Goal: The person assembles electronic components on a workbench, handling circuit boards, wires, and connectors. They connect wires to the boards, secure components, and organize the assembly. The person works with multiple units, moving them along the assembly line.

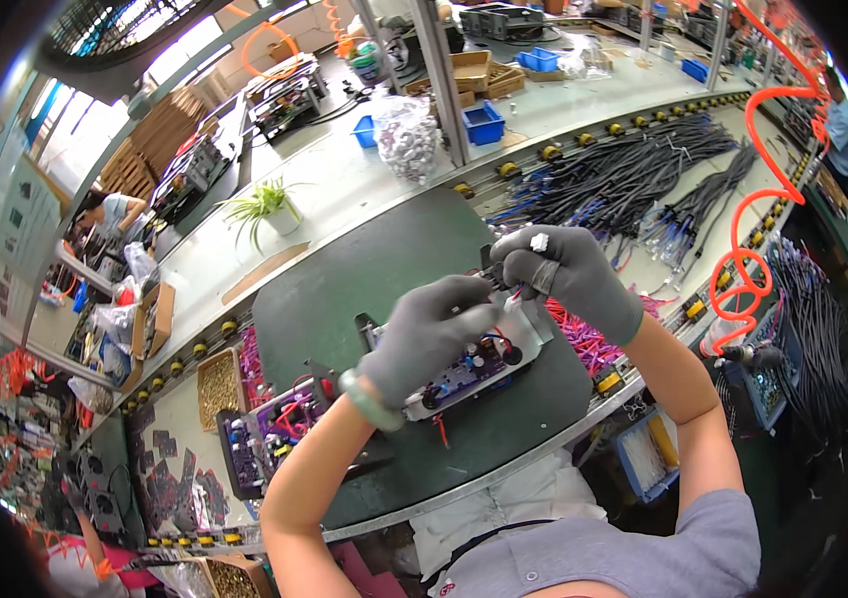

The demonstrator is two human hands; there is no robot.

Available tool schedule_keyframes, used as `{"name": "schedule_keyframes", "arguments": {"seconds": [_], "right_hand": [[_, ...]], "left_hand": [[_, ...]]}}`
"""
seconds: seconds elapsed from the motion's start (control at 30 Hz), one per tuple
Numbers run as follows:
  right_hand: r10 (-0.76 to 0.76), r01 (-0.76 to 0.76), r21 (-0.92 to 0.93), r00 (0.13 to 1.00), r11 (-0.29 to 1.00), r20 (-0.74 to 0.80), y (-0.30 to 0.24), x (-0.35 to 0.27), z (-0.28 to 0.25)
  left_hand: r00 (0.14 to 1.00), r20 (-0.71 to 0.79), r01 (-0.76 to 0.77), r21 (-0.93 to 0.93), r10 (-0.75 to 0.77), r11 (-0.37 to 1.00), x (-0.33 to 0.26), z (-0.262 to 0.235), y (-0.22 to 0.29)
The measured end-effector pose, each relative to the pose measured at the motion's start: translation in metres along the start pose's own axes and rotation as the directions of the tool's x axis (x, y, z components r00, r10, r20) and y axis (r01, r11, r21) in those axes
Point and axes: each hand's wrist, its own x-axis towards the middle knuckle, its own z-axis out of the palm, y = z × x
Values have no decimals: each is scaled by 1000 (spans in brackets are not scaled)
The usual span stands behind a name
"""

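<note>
Count: 2 gray-gloved hands (432,334) (575,274), 2 purple circuit-board assemblies (460,378) (266,427).
1 potted spider plant (264,206), 1 pale-green bangle (371,403).

Windows (184,48): blown-out white, upper left
Counter (329,169): bright, evenly lit
Left fingers (462,291): slightly blurred
Fisheye edge: dark, lines strongly bowed

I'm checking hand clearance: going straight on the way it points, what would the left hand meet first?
Likely the right hand, just ahead of the left hand, though depth is unclear and anything smaller between them is too blurred to tell.
</note>
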Motion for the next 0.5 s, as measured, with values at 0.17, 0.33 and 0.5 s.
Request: {"name": "schedule_keyframes", "arguments": {"seconds": [0.17, 0.33, 0.5], "right_hand": [[-120, 124, -99, 992, 987, 42, 12, 5, 25], [-352, 382, -143, 915, 913, 196, 11, 18, 49], [-119, 136, -112, 981, 984, 151, 17, 21, 56]], "left_hand": [[950, 170, 268, -14, -262, 963, 8, -7, 2], [973, 181, 174, -172, -142, 970, -12, -33, -21], [966, -164, 187, -77, -198, 979, -22, -40, -16]]}}
